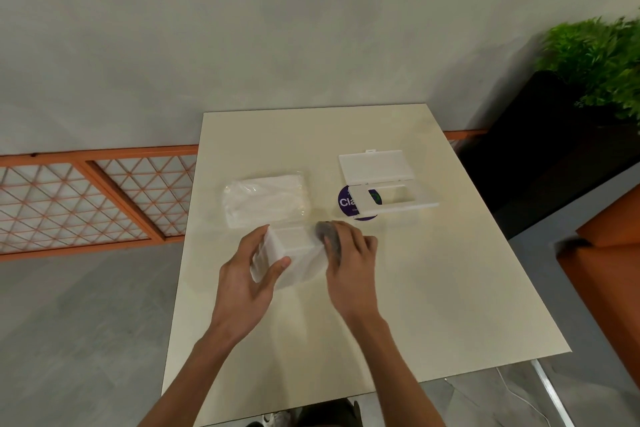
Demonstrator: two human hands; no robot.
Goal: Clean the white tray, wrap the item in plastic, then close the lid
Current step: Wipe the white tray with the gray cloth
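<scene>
My left hand (254, 263) grips the left end of the white tray (294, 250), thumb on its near edge, fingers round its far side. My right hand (349, 253) holds a grey cloth (328, 236) pressed against the tray's right end. The tray sits low over the cream table (381, 305). A clear plastic bag (265, 201) with white contents lies just behind the tray. A white box with its hinged lid (375, 166) open stands at the back right, its base (394, 199) over a purple round sticker (346, 203).
A black planter (540, 149) with green leaves stands right of the table. An orange lattice rail (97, 198) runs along the floor at the left. An orange seat (609, 253) is at the right edge. Shoes show below the table's near edge.
</scene>
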